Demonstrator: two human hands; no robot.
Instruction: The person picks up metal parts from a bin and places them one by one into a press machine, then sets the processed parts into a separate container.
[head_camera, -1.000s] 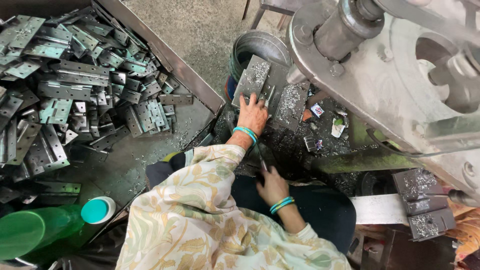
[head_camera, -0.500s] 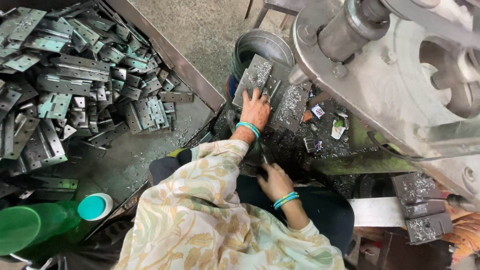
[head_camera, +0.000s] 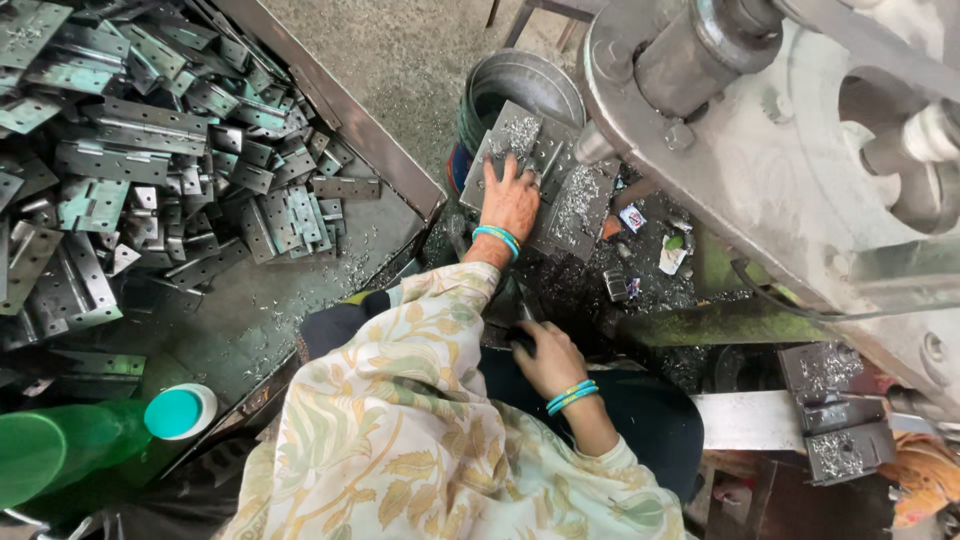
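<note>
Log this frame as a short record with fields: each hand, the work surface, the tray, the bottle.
left hand: flat on a hinge plate covered in metal shavings
right hand: closed on a dark handle; the handle is mostly hidden
machine: large grey press at right
tray: heaped with loose metal hinges
bottle: green, teal cap, lying at lower left

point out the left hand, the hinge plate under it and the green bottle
left hand (head_camera: 512, 200), head view, back of the hand
hinge plate (head_camera: 560, 205), head view, bare shaving-strewn face
green bottle (head_camera: 85, 440), head view, its body
</note>
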